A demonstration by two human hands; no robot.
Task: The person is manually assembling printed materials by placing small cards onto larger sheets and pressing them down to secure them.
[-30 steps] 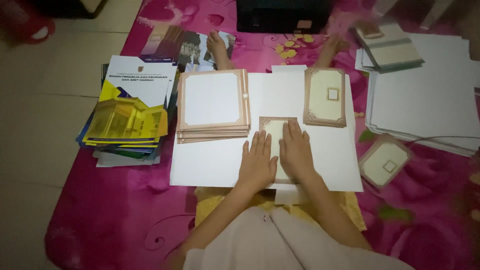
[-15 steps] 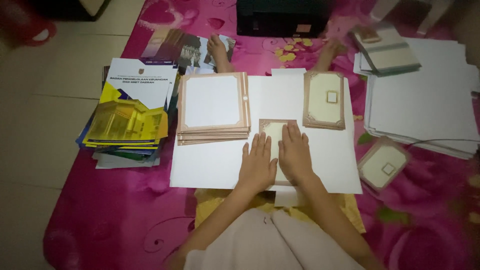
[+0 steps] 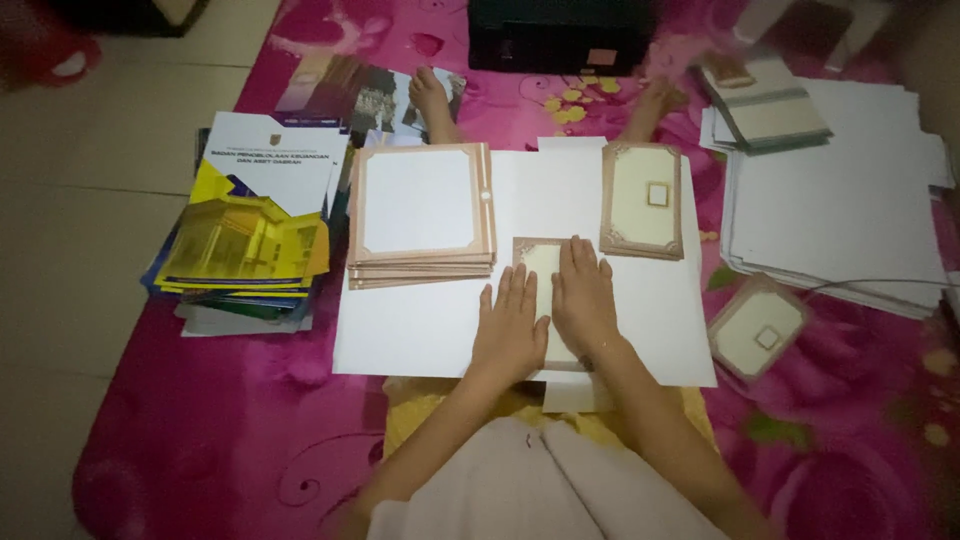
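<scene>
A pink flower-patterned cloth mat [image 3: 250,440] spread over pale floor tiles [image 3: 80,200] carries a large white paper sheet [image 3: 440,330], a stack of yellow-and-blue printed booklets [image 3: 245,240], a broad pile of plain white sheets [image 3: 840,210], a black box [image 3: 560,35] and one cream brown-bordered card [image 3: 758,328]

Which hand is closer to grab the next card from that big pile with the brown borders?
Probably the left hand. The stack of brown-bordered white cards lies on its side, just above it. The right hand rests flat on the small cream card, farther from the stack.
</scene>
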